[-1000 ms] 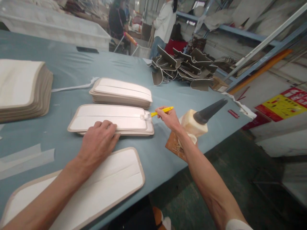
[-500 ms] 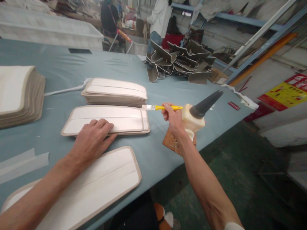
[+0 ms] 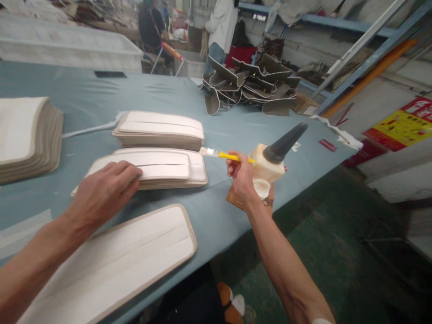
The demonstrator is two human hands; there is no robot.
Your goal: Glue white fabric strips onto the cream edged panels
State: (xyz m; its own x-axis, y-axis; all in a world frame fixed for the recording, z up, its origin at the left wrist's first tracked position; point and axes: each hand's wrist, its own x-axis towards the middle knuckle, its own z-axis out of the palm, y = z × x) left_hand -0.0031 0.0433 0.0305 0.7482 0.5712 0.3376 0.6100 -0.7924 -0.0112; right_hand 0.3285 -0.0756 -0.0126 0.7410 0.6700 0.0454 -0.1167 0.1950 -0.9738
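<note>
My left hand [image 3: 111, 186] grips the near edge of a white panel with a beige border [image 3: 158, 163], thumb below and fingers on top. That panel lies shifted left over the middle stack of like panels [image 3: 199, 171]. In my right hand [image 3: 241, 173] is a yellow-handled paintbrush [image 3: 227, 156], its pale bristles pointing left toward the stacks. Just beyond this hand stands a cream glue bottle [image 3: 270, 162] with a long dark cone nozzle. A small white cup [image 3: 261, 188] sits beside it on a brown board [image 3: 232, 200].
Another panel stack [image 3: 162, 130] lies behind, a taller one [image 3: 30, 139] at left. A large panel [image 3: 135, 252] lies in front. Grey bag pieces [image 3: 249, 85] are heaped at the back, near a white bin [image 3: 67, 45]. Two people are in the background.
My left hand has drawn the top panel to the left, uncovering more of the stack's right end. The brush has tilted slightly, with my right hand a little lower.
</note>
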